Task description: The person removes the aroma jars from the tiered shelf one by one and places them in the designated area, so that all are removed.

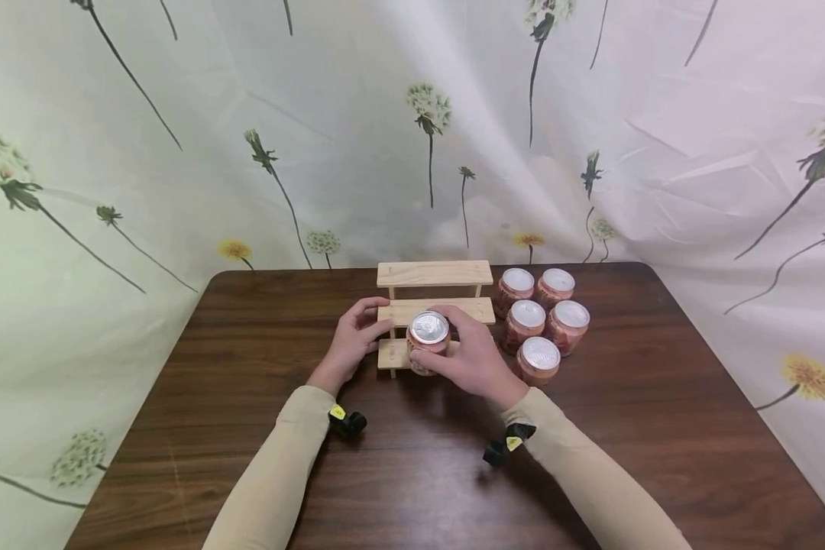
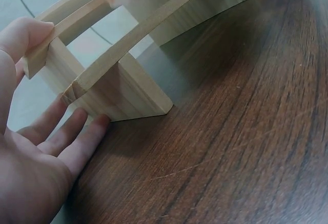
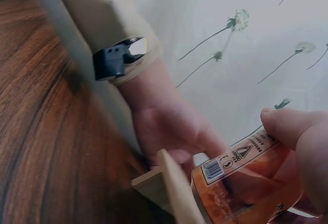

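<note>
A small three-tier wooden rack stands near the back of the table. My left hand holds its left end, thumb and index finger at the middle tier. In the left wrist view, other fingers touch the side panel by the lower tier. My right hand grips an orange jar with a silver lid, thumb on one side and fingers on the other. The jar is upright at the lowest tier; whether its base rests there I cannot tell. Its barcode label shows in the right wrist view.
Several similar jars with silver lids stand grouped right of the rack, close to my right hand. A dark wooden table lies under everything. Behind it hangs a pale floral cloth. Each wrist wears a small black camera.
</note>
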Demonstrator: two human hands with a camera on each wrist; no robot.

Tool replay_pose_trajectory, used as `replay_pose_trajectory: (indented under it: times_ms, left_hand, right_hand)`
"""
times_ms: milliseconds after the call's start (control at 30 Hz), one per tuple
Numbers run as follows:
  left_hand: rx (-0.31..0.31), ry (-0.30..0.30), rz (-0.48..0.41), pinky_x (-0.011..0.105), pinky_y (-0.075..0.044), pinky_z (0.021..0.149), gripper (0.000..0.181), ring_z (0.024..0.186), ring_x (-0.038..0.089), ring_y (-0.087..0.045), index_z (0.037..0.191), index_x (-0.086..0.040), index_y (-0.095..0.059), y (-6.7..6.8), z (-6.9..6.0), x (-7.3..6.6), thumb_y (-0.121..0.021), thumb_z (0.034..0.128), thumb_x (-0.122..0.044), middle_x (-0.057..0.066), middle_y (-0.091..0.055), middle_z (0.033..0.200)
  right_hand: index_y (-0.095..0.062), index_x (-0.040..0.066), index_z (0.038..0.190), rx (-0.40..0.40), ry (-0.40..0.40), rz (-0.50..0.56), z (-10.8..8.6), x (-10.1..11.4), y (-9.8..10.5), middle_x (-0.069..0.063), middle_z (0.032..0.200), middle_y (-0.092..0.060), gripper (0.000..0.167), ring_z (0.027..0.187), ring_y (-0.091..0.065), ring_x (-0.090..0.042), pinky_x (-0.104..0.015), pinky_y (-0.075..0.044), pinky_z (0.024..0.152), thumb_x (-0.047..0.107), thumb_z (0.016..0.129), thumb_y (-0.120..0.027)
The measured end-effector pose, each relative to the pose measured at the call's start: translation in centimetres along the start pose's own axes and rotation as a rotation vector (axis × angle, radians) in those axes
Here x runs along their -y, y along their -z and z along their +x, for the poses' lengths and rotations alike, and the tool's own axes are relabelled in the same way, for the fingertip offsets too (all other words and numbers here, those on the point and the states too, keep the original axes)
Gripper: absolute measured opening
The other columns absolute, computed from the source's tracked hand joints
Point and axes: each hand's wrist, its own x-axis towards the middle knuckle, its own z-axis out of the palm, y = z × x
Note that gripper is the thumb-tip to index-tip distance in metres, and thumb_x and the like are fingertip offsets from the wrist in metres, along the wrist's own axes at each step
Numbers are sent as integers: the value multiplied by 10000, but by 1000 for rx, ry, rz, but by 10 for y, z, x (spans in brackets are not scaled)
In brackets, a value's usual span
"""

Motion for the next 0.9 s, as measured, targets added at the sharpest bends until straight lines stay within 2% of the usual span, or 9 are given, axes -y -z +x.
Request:
replay_pose_trajectory:
  times_ms: [200, 400, 633, 800, 900]
  left_hand:
    - [-3, 10, -1, 311, -576, 768, 451, 1097, 175, -625, 1391, -191, -621, -1, -1, 2, -784, 975, -245, 118, -596, 1362]
    - [-2, 1, -14, 337, -585, 792, 457, 1112, 180, -632, 1400, -179, -616, -1, -2, 0, -781, 977, -234, 120, -599, 1368]
    - [2, 6, -25, 351, -586, 820, 460, 1138, 205, -636, 1398, -172, -613, -1, -3, -2, -783, 975, -230, 132, -589, 1373]
    - [2, 1, -17, 366, -582, 834, 452, 1161, 228, -628, 1392, -188, -618, -2, -4, -3, -784, 975, -246, 125, -587, 1374]
    - [0, -2, -15, 367, -579, 829, 449, 1160, 228, -626, 1393, -190, -618, -1, -4, -3, -779, 978, -247, 118, -591, 1371]
  right_hand:
    - [-636, 167, 1326, -22, -5, -11, -5, 12, 18, 43, 1161, -705, 619, 1072, -667, -120, -375, -539, 939, 302, 805, -942]
    - [-642, 171, 1331, -56, -7, -35, -10, 15, 33, 41, 1164, -713, 639, 1066, -677, -122, -360, -544, 921, 276, 783, -953]
    - [-643, 143, 1333, -92, 0, -16, -17, 11, 51, 23, 1131, -724, 632, 983, -677, -126, -290, -535, 863, 230, 786, -949]
    - [-638, 103, 1335, -116, -1, 20, -24, 13, 70, -23, 1154, -713, 634, 968, -665, -133, -226, -550, 790, 164, 786, -949]
    - [-645, 86, 1336, -153, -9, 12, -28, 13, 82, -43, 1159, -712, 640, 975, -662, -105, -198, -546, 789, 112, 773, -948]
